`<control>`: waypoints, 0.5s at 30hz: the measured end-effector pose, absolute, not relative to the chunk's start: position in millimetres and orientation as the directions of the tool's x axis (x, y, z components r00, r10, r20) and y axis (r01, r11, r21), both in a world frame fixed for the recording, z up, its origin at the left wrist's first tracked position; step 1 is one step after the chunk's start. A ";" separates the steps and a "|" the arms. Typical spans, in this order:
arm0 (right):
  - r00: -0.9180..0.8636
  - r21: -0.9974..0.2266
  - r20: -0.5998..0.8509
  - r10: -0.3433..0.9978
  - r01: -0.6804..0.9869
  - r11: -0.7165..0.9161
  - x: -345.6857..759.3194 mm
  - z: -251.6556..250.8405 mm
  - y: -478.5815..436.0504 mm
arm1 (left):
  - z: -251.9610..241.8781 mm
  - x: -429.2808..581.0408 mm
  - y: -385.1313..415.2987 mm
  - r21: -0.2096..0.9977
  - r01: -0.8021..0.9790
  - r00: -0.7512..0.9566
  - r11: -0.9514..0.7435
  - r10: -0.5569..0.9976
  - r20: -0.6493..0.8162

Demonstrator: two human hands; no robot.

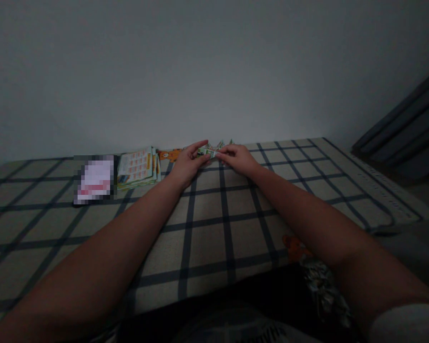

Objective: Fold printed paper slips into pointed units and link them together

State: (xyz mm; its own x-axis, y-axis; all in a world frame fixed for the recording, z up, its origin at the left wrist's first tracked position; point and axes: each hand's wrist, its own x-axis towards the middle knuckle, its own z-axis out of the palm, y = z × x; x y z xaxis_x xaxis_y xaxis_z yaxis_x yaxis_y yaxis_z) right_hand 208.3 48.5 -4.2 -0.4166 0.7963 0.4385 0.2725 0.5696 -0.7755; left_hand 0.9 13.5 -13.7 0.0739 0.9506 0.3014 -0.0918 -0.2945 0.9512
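Note:
Both hands meet near the far edge of a checked cloth (pixel 207 238). My left hand (pixel 190 164) pinches the left side of a small folded paper piece (pixel 211 153) between thumb and fingers, its index finger stretched out above. My right hand (pixel 238 158) has thumb and fingertips closed on the right side of the same piece. Green and white pointed paper bits stick up just behind the fingertips. The fingers partly hide the piece, and its exact shape is too small to tell.
Left of my hands lies a stack of printed paper sheets (pixel 137 166), beside a pixelated device (pixel 96 180). A pale wall rises behind the cloth. Crumpled or folded paper pieces (pixel 325 290) lie near my lap at the lower right. Grey curtain folds hang at the far right.

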 end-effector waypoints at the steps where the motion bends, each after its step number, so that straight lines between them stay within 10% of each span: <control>1: -0.410 -0.787 0.430 0.804 0.266 0.557 208.0 -4.1 48.1 | -13.4 1.2 13.1 0.951 -0.094 0.074 -0.296 0.950 0.303; 15: -0.306 -0.946 0.222 0.926 0.161 0.280 199.0 7.0 34.8 | -15.0 1.7 14.8 0.953 -0.039 0.051 -0.301 0.952 0.303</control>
